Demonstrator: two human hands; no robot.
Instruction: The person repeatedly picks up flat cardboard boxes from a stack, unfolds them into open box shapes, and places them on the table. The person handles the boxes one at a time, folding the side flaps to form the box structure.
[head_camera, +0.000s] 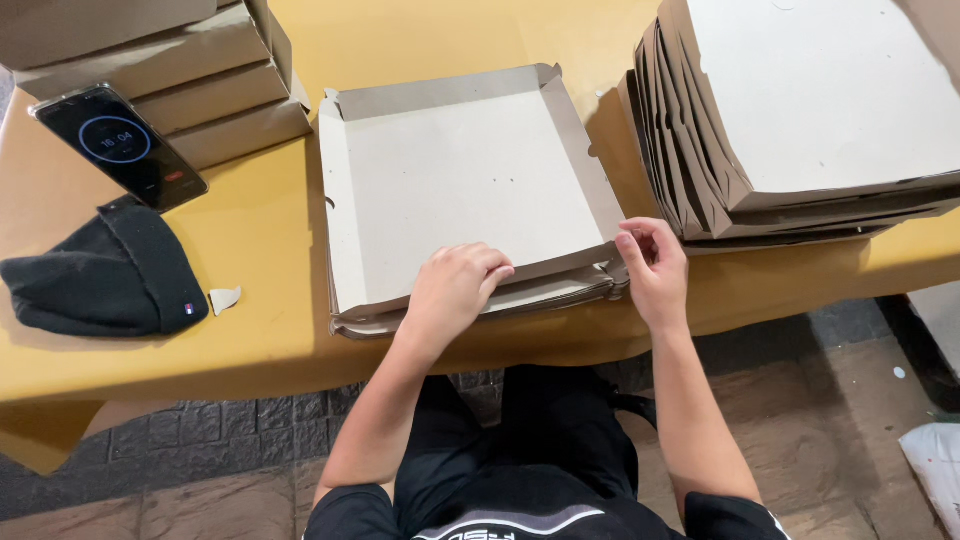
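A flat grey cardboard box tray (450, 180) with raised side flaps lies on the yellow table (270, 250), on top of other flat cardboard pieces. My left hand (455, 285) presses down on the tray's near edge, fingers curled over the front flap. At the near right corner, my right hand (652, 265) pinches the corner flap between fingers and thumb. Both hands touch the same box.
A tall stack of folded cardboard boxes (810, 110) stands at the right. Another stack of boxes (190, 80) sits at the back left, with a phone (120, 145) leaning on it. A black knit cap (105, 275) and a paper scrap (224, 298) lie at the left.
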